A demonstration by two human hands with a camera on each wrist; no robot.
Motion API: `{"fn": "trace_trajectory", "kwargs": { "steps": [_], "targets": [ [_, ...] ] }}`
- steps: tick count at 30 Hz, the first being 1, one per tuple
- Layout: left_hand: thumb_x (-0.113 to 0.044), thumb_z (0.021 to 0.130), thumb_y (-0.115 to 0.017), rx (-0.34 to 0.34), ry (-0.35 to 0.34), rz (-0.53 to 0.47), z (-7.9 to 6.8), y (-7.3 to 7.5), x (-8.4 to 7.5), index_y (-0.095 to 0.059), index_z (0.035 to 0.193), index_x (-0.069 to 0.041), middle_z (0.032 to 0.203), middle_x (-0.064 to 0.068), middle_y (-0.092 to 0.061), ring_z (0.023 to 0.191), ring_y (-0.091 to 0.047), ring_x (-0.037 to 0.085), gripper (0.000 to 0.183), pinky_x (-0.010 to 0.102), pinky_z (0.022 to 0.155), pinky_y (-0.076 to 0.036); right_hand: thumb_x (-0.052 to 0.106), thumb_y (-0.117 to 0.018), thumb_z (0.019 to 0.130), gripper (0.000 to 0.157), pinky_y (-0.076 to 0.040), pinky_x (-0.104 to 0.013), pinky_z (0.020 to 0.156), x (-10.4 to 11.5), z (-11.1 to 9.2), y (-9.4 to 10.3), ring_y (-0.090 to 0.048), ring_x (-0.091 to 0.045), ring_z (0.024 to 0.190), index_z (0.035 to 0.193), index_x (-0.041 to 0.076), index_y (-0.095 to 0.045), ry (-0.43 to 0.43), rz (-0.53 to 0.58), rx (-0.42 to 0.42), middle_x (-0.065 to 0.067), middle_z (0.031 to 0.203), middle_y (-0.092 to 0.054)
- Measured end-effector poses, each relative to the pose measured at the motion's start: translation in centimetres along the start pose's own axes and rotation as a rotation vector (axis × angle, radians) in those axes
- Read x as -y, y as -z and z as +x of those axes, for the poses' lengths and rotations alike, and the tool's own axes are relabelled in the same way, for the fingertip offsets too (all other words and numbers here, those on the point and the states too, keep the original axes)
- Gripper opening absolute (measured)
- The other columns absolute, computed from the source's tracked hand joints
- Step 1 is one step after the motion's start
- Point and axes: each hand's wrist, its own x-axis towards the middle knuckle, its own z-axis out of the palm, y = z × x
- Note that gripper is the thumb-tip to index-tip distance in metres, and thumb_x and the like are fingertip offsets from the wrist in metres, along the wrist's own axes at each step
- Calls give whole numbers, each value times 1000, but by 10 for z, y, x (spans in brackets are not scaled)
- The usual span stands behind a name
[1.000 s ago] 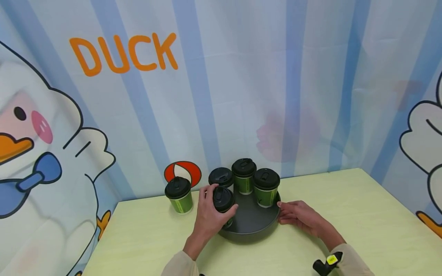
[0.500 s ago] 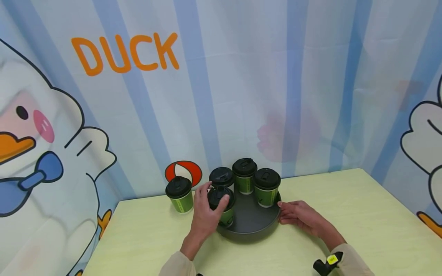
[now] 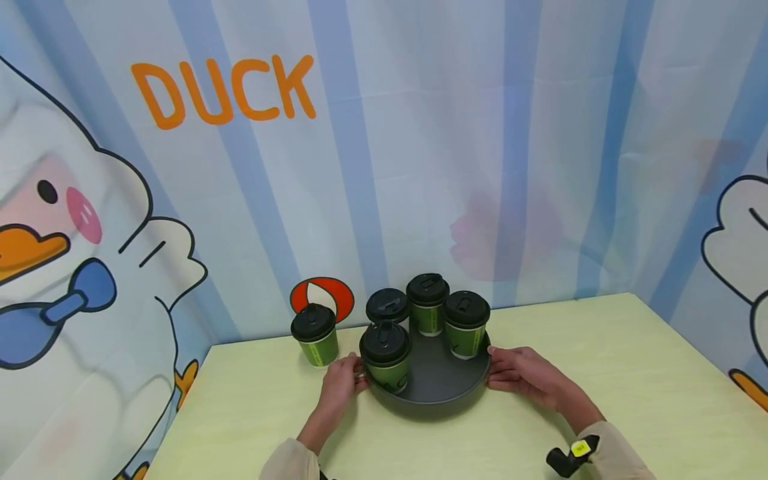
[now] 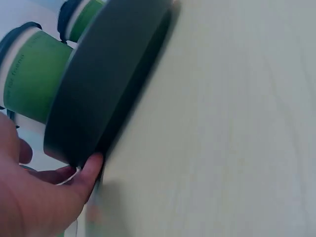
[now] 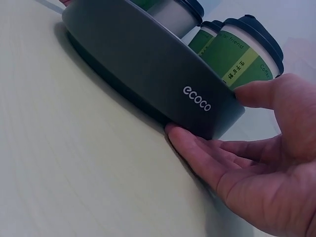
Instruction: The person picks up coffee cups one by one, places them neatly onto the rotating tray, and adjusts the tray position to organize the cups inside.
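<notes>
A round dark grey tray (image 3: 433,381) rests on the table, carrying several green paper cups with black lids. One lidded cup (image 3: 387,373) stands at its front left, the others toward the back and right. My left hand (image 3: 339,384) holds the tray's left side, fingertips at the bottom edge in the left wrist view. On the opposite side, my right hand (image 3: 527,375) grips the tray. In the right wrist view its thumb (image 5: 254,94) is at the rim and its fingers (image 5: 190,143) are at the base, near the "ecoco" print.
Another green cup with a black lid (image 3: 318,343) stands on the pale yellow table (image 3: 252,400), left of the tray and close to the back edge. Behind the table hangs a blue striped curtain (image 3: 408,167) with duck drawings.
My left hand has let go of the front-left cup, which now stands on the tray, and moved down to the tray's left side. My right hand stays at the tray's right side.
</notes>
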Motion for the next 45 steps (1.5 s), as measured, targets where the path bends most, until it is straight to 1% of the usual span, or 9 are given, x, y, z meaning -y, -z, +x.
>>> {"fn": "trace_trajectory", "kwargs": {
  "steps": [2, 8, 17, 19, 22, 26, 33, 41, 45],
  "targets": [
    [-25, 103, -36, 32, 13, -29, 0, 1, 3, -58, 111, 12, 92, 12, -64, 74, -64, 13, 44, 34, 75, -58, 29, -53, 98, 58, -50, -41, 93, -1, -1, 0, -66, -27, 97, 123, -22, -43, -8, 6, 1, -25, 106, -60],
    [-25, 103, -38, 82, 13, -27, 1, 3, 8, -55, 114, 13, 90, 10, -63, 75, -63, 13, 43, 34, 75, -57, 29, -54, 98, 60, -49, -41, 95, -1, -5, 0, -65, -27, 99, 126, -22, -40, -26, 6, 28, -24, 108, -58],
    [-25, 103, -39, 111, 3, -17, 3, 5, 10, -56, 116, 14, 92, 12, -65, 78, -64, 14, 44, 35, 77, -57, 22, -50, 100, 46, -45, -45, 98, 0, -9, 3, -61, -35, 107, 123, -18, -50, -78, 16, 190, -29, 114, -61],
    [-26, 102, -39, 116, 9, -19, 3, 6, 9, -56, 116, 14, 92, 12, -65, 79, -63, 14, 45, 35, 78, -57, 21, -49, 100, 47, -44, -44, 99, -1, -9, 5, -60, -34, 109, 126, -18, -47, -61, 42, 178, -29, 115, -60],
    [-27, 102, -40, 125, 12, -16, 4, 7, 8, -55, 118, 14, 94, 12, -65, 80, -63, 14, 46, 35, 78, -57, 23, -50, 100, 51, -45, -43, 99, -1, -7, 5, -61, -31, 107, 129, -19, -42, -25, 72, 115, -27, 113, -60],
    [-28, 102, -40, 128, 12, -11, 4, 7, 8, -56, 118, 13, 94, 11, -64, 81, -62, 13, 47, 34, 78, -57, 24, -52, 99, 53, -46, -43, 98, -2, -5, 2, -63, -28, 103, 127, -20, -41, -13, 73, 66, -22, 108, -60],
    [-26, 102, -40, 103, 24, -12, 3, 6, 9, -58, 114, 11, 90, 9, -62, 79, -61, 13, 43, 32, 75, -57, 25, -53, 98, 45, -48, -42, 96, -5, -6, 2, -64, -30, 102, 119, -15, -52, -80, 64, 92, -23, 106, -64],
    [-29, 102, -40, 115, 33, -14, 2, 7, 9, -57, 115, 11, 94, 10, -62, 81, -61, 14, 45, 33, 79, -56, 33, -52, 99, 59, -49, -39, 96, -5, -6, -1, -64, -29, 100, 125, -20, -43, -53, 79, 70, -24, 106, -62],
    [-28, 102, -41, 110, 38, -18, 2, 7, 10, -58, 114, 10, 92, 9, -63, 80, -61, 14, 44, 32, 77, -57, 32, -53, 98, 55, -50, -40, 94, -6, -7, -1, -66, -28, 97, 120, -18, -48, -67, 63, 66, -24, 104, -64]
  ]
}}
